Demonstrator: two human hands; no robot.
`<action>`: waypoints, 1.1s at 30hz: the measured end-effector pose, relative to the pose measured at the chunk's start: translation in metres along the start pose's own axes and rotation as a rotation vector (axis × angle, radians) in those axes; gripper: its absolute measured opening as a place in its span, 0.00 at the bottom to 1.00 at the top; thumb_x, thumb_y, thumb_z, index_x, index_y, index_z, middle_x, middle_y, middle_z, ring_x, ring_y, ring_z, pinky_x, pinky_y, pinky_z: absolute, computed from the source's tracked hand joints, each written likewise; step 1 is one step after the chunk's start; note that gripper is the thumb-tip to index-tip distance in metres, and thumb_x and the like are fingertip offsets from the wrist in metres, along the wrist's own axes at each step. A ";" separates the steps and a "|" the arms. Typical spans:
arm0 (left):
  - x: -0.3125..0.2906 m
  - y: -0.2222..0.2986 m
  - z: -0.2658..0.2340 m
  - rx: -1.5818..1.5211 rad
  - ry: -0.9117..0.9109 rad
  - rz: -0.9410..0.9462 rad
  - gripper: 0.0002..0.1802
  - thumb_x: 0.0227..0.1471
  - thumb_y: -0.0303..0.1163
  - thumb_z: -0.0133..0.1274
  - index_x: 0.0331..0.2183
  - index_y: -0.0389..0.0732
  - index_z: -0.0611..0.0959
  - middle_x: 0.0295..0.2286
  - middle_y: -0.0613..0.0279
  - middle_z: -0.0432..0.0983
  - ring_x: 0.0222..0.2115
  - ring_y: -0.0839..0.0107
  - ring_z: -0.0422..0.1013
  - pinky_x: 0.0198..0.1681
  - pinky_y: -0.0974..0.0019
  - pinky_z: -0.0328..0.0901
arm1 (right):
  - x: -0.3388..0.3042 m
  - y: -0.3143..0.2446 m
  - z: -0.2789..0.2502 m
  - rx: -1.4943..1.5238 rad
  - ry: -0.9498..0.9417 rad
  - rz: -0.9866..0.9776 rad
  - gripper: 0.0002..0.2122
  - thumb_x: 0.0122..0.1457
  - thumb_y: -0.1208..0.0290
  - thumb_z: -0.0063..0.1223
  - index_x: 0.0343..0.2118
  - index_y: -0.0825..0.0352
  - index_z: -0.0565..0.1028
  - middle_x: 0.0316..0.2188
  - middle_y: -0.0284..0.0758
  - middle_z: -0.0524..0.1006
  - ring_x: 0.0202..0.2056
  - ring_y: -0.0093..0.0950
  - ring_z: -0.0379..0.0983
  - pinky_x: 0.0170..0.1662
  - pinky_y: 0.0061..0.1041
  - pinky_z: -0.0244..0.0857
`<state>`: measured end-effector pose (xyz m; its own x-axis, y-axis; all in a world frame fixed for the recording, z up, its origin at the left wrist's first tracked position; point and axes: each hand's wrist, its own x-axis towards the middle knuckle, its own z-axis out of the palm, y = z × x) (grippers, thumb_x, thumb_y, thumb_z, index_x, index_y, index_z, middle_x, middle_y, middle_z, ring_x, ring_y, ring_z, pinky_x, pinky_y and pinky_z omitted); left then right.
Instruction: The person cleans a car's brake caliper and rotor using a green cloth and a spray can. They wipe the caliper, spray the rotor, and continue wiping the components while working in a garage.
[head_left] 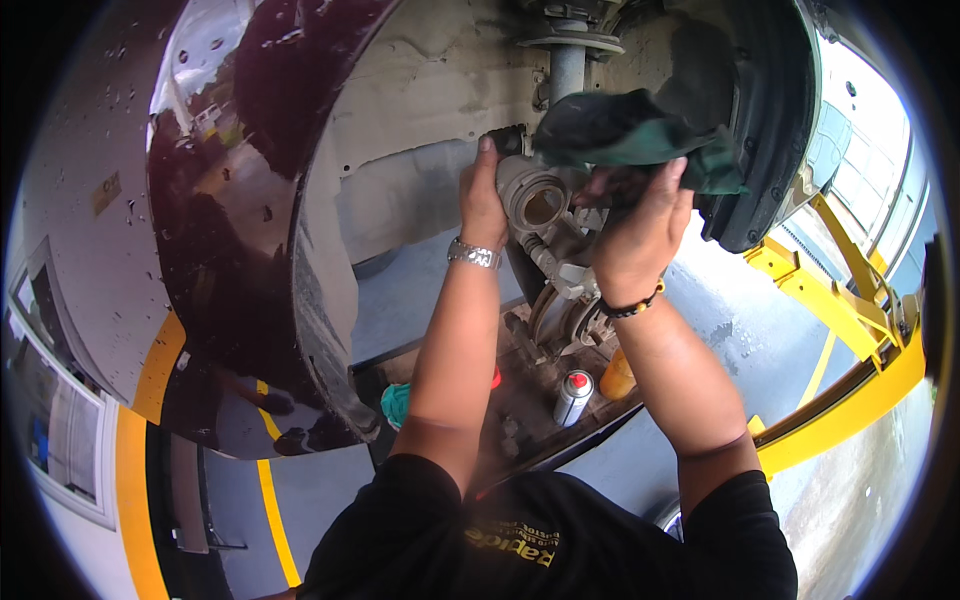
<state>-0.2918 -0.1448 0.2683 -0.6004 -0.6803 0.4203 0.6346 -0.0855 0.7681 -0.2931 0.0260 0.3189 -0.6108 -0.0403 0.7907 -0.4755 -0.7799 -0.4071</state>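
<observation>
Inside the wheel arch of a dark maroon car, a steering knuckle [516,184] with a round open bore faces me. My left hand [484,205] is closed on its left side, thumb pointing up and the other fingers hidden behind. To the right of the bore, my right hand [645,225] holds a dark green cloth [640,140], which spreads above the fingers and is blurred. Some of that hand's fingers are in shadow under the cloth. Behind the cloth rises a strut [567,75].
Below, a tray [520,400] carries a spray can [574,398] with a red nozzle, a yellow-orange bottle [618,376], a teal cloth [396,404] and a brake disc [553,312]. The maroon fender [240,230] curves along the left. A yellow lift arm [840,395] stands at right.
</observation>
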 end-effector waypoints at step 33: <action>0.009 -0.014 -0.001 -0.289 0.066 0.187 0.23 0.62 0.46 0.49 0.42 0.34 0.81 0.40 0.57 0.78 0.40 0.69 0.74 0.45 0.66 0.67 | 0.015 0.006 0.005 -0.138 -0.198 0.047 0.18 0.70 0.61 0.41 0.28 0.71 0.73 0.17 0.41 0.76 0.18 0.34 0.74 0.21 0.27 0.64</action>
<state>-0.3058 -0.1504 0.2610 -0.4339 -0.7482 0.5019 0.8479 -0.1508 0.5083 -0.3021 0.0178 0.3301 -0.5045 -0.2069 0.8382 -0.5401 -0.6818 -0.4934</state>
